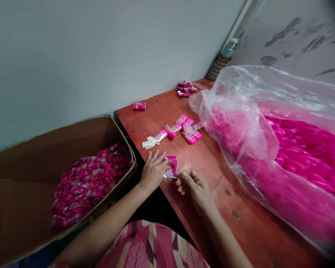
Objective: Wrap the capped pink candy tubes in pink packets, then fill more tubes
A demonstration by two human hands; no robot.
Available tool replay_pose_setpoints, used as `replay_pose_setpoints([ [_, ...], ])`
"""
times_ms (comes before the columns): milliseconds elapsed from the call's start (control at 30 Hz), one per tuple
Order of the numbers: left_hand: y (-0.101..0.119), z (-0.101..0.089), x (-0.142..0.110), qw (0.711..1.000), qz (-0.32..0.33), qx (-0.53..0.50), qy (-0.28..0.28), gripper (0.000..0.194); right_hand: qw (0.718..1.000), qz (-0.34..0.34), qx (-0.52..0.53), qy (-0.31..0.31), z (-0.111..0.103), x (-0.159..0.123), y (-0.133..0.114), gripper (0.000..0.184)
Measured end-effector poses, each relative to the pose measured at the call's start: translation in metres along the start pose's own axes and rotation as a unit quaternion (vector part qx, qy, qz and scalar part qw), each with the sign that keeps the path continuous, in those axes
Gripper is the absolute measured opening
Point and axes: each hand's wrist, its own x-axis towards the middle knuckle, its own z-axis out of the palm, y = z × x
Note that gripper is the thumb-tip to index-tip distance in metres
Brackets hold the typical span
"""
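Observation:
A small flat pink printed packet (171,166) lies on the red-brown table near its front edge. My left hand (154,170) is open, its fingers stretched out and the fingertips over the packet's left side. At the packet's lower right corner, my right hand (194,188) has thumb and fingers pinched together; whether they grip the corner or something tiny is hidden. Beyond the hands lie several clear tubes with pink ends (192,131), filled with small pale pieces. A crumpled white scrap (150,142) touches the nearest tube (161,136).
An open cardboard box (123,139) on the left holds a heap of pink packets (86,186). A large clear plastic bag (234,80) of bright pink pieces (304,149) fills the table's right side. More packets (185,89) and a bottle (226,56) stand by the wall.

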Motion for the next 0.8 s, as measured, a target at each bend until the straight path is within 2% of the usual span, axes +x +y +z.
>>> replay_pose_setpoints([
  [167, -0.002, 0.001, -0.005, 0.998, 0.003, -0.046, 0.041, 0.025, 0.991, -0.096, -0.065, 0.071, 0.002, 0.012, 0.000, 0.020],
  [233, 0.003, -0.001, -0.006, 0.997, 0.002, -0.069, 0.047, 0.027, 0.987, -0.128, -0.049, 0.083, 0.006, 0.020, 0.000, 0.024],
  [333, 0.015, -0.009, -0.004, 0.990, -0.009, -0.129, 0.050, 0.028, 0.991, -0.121, 0.019, 0.059, 0.009, 0.031, -0.003, 0.032],
  [400, 0.022, -0.016, -0.003, 0.976, -0.048, -0.202, 0.064, 0.029, 0.991, -0.106, 0.052, 0.057, 0.010, 0.035, -0.005, 0.034],
  [500, 0.029, -0.025, -0.001, 0.917, -0.167, -0.352, 0.082, 0.037, 0.990, -0.101, 0.067, 0.077, 0.013, 0.036, -0.011, 0.035],
  [567, 0.030, -0.029, 0.000, 0.854, -0.239, -0.459, 0.045, 0.032, 0.990, -0.100, 0.066, 0.075, 0.017, 0.036, -0.015, 0.036],
  [667, 0.027, -0.033, 0.000, 0.748, -0.307, -0.588, -0.007, 0.029, 0.991, -0.103, 0.047, 0.069, 0.021, 0.036, -0.017, 0.037],
  [733, 0.022, -0.035, -0.002, 0.698, -0.348, -0.626, 0.012, 0.026, 0.989, -0.116, -0.002, 0.089, 0.019, 0.039, -0.015, 0.036],
  [800, 0.016, -0.038, -0.004, 0.674, -0.380, -0.633, 0.033, 0.024, 0.975, -0.140, -0.125, 0.121, 0.012, 0.044, -0.011, 0.032],
])
